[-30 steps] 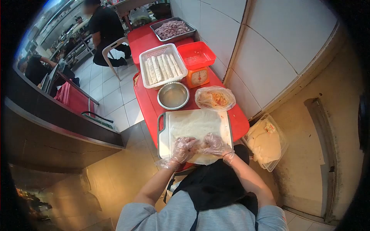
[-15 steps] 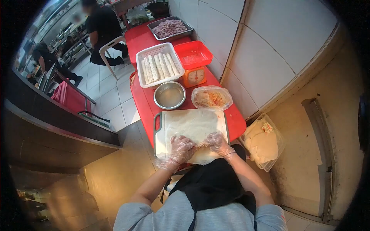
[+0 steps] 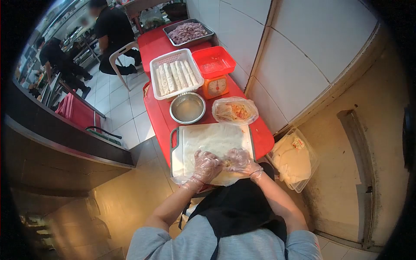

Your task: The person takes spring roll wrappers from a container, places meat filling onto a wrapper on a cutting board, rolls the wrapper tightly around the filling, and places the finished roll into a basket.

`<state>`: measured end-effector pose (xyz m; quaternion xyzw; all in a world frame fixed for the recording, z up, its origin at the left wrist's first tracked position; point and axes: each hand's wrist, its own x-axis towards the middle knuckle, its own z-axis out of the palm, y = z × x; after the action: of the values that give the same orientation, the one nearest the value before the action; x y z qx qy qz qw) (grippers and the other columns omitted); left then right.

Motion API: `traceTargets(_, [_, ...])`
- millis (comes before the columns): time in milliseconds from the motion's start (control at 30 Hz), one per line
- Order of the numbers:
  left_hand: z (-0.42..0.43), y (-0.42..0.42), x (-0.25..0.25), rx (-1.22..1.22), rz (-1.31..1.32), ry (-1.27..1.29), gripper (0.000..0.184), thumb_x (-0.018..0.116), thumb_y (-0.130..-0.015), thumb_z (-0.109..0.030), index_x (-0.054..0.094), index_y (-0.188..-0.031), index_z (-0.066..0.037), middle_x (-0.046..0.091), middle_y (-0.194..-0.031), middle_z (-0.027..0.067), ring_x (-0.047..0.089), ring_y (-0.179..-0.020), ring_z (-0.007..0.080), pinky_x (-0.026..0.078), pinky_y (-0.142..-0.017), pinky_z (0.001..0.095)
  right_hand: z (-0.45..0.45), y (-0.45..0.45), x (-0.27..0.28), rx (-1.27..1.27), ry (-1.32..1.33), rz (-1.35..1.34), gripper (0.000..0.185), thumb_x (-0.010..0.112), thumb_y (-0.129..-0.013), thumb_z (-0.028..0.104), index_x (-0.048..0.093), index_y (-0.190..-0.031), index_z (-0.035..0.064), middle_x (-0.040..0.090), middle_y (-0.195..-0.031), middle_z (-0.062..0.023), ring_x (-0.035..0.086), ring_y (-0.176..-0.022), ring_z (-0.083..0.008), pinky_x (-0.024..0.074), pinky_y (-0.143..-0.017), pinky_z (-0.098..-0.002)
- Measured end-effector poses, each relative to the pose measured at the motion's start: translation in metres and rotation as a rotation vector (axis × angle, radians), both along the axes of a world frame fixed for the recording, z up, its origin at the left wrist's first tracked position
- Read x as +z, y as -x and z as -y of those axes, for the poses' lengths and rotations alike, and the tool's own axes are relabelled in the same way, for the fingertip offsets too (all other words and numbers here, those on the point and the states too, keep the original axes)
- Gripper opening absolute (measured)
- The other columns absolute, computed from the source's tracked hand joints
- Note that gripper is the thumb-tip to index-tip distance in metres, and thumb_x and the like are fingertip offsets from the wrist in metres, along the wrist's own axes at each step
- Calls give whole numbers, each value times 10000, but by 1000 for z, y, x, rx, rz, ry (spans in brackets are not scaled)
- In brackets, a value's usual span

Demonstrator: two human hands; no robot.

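Observation:
A thin whitish wrapper sheet (image 3: 212, 138) lies over a white cutting board (image 3: 174, 158) with a grey rim and handle. Both hands wear clear plastic gloves and work low on the sheet, near the board's front edge. My left hand (image 3: 207, 166) has its fingers curled round one end of some meat filling (image 3: 226, 163). From the other side, my right hand (image 3: 241, 162) closes on the same filling, its fingers bent. Only a short bit of filling shows between the hands; the rest is hidden under the fingers.
Beyond the board on the red table (image 3: 157, 113) stand a metal bowl (image 3: 187, 108) of liquid, a bag of orange filling (image 3: 237, 111), a white basket (image 3: 177, 74) of rolls, an orange scale (image 3: 216, 86) with a red tray, and a pan of meat (image 3: 188, 33). A wall borders the right.
My right hand has moved left, closer to my left hand, so less filling shows between them. In the background, a person at the far left has changed posture. The view has shifted slightly.

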<state>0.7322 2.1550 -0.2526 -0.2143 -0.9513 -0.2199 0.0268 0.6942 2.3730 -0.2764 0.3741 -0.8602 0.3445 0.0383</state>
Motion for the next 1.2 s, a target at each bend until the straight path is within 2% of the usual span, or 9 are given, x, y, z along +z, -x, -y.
traceTargets(100, [-2, 1, 11, 25, 95, -17, 207, 744, -739, -398, 754, -879, -245, 677, -936, -26, 587, -1026, 220, 272, -1038, 623, -7, 5, -22, -1, -128, 109, 425, 806, -665, 352, 703, -985, 91, 646, -934, -111, 622, -885, -303, 491, -807, -433])
traceTargets(300, [-14, 0, 11, 6, 70, -35, 313, 735, -752, -427, 737, -999, -234, 663, -1015, 9, 578, -1045, 237, 247, -1053, 631, -20, 4, 18, 15, -130, -75, 361, 818, -647, 317, 722, -933, 119, 645, -945, -112, 622, -878, -316, 492, -774, -424])
traceTargets(600, [-27, 5, 1, -5, 80, 15, 206, 759, -739, -342, 754, -917, -238, 668, -910, -23, 591, -1000, 219, 248, -1056, 594, -43, 16, -25, -12, -83, 45, 262, 717, -619, 52, 697, -880, 67, 637, -920, -119, 600, -893, -334, 495, -780, -431])
traceTargets(700, [-32, 7, 6, 21, 95, 18, 187, 753, -751, -341, 755, -907, -238, 671, -922, -27, 590, -1007, 215, 252, -1052, 591, -47, 15, -17, 28, -63, -45, 243, 771, -688, 106, 702, -911, 38, 619, -914, -130, 595, -918, -308, 493, -740, -412])
traceTargets(800, [-35, 3, 1, 58, -55, -95, 145, 748, -759, -327, 757, -878, -244, 668, -909, -35, 593, -993, 208, 273, -1041, 578, -44, 5, 3, -112, 162, 439, 238, 790, -702, 179, 665, -836, 27, 626, -935, -140, 595, -984, -318, 495, -838, -419])
traceTargets(900, [-38, 4, 3, -6, 28, -40, 107, 743, -770, -318, 758, -854, -253, 670, -906, -38, 599, -980, 205, 296, -1028, 564, -46, 11, 9, -112, 21, 485, 314, 810, -694, 247, 683, -876, 25, 626, -959, -135, 595, -998, -328, 489, -861, -420])
traceTargets(1000, [-39, 5, -1, 6, 6, -64, 96, 744, -775, -321, 757, -851, -265, 674, -909, -41, 604, -974, 207, 311, -1020, 552, -37, 3, 18, -203, -86, 400, 356, 815, -690, 285, 704, -928, 45, 630, -984, -128, 595, -1012, -326, 486, -873, -417])
traceTargets(1100, [-42, 5, 0, 26, 6, -57, 80, 740, -786, -329, 756, -817, -256, 682, -935, -48, 605, -981, 201, 308, -1021, 554, -36, 7, 9, -48, 12, 31, 347, 843, -670, 265, 698, -904, 54, 593, -892, -138, 585, -854, -322, 481, -734, -436])
traceTargets(1200, [-46, 7, 18, 45, 141, -7, 197, 741, -788, -333, 745, -965, -245, 686, -949, -24, 603, -1009, 214, 295, -1029, 567, -43, 12, -2, 18, -80, 90, 378, 833, -660, 276, 709, -954, 75, 618, -938, -141, 596, -896, -342, 488, -766, -451])
